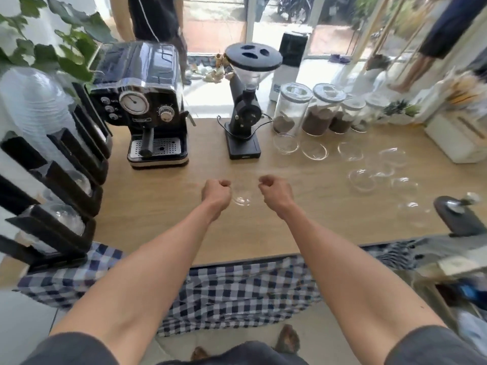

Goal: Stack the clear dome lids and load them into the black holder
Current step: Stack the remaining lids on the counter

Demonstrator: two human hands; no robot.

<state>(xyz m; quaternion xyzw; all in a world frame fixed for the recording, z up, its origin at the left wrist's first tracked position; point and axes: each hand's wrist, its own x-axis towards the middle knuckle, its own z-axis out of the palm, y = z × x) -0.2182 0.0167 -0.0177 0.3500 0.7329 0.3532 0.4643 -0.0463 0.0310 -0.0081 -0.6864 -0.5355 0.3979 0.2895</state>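
Note:
My left hand [216, 193] and my right hand [275, 191] are both curled, gripping a clear dome lid [243, 196] between them just above the wooden counter [303, 219]. The lid is blurred and hard to make out. Several more clear dome lids [362, 179] lie scattered on the counter to the right, some near the jars [314, 150]. The black holder [66, 180] stands at the left edge with several slanted slots; clear lids [68, 219] show in its lower slots and a tall clear stack [34, 106] rises behind it.
An espresso machine [147, 101] and a black grinder [243, 106] stand at the back of the counter. Glass jars of coffee [320, 111] sit to their right, a white box [458, 138] further right. A tamper on a black mat [458, 209] lies near the right edge. People stand beyond.

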